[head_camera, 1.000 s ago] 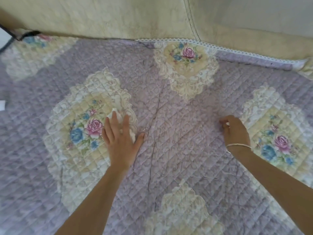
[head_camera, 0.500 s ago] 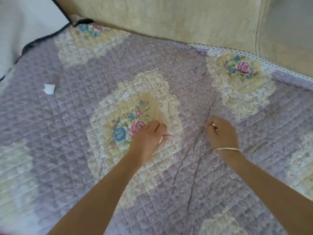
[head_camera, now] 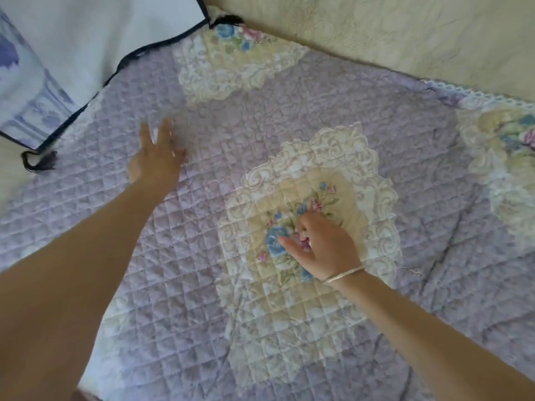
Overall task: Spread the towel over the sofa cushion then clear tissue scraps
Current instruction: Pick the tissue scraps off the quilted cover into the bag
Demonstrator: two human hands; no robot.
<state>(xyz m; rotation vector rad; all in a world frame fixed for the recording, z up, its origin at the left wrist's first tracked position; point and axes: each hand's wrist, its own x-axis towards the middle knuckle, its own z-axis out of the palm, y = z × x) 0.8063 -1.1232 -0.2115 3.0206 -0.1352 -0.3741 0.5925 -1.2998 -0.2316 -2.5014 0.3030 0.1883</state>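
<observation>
The lilac quilted towel (head_camera: 260, 123) with cream floral medallions lies spread flat over the sofa cushion. My left hand (head_camera: 156, 160) is stretched out to the upper left over the towel and is blurred by motion. Its fingers are extended, and a white tissue scrap (head_camera: 173, 153) shows by the thumb, with another white bit between the fingers. My right hand (head_camera: 324, 247), with a bangle on the wrist, rests on the middle medallion. Its fingers are curled around a small white tissue scrap (head_camera: 308, 243).
The cream sofa backrest (head_camera: 390, 39) runs along the top. A white and blue pillow (head_camera: 66, 44) with dark piping and a tassel lies at the upper left, on the towel's edge. A lace-trimmed towel border (head_camera: 451, 89) shows at the upper right.
My view has swung left. My left hand left the middle medallion and reached far left toward the pillow. My right hand shifted left onto that medallion, fingers still curled.
</observation>
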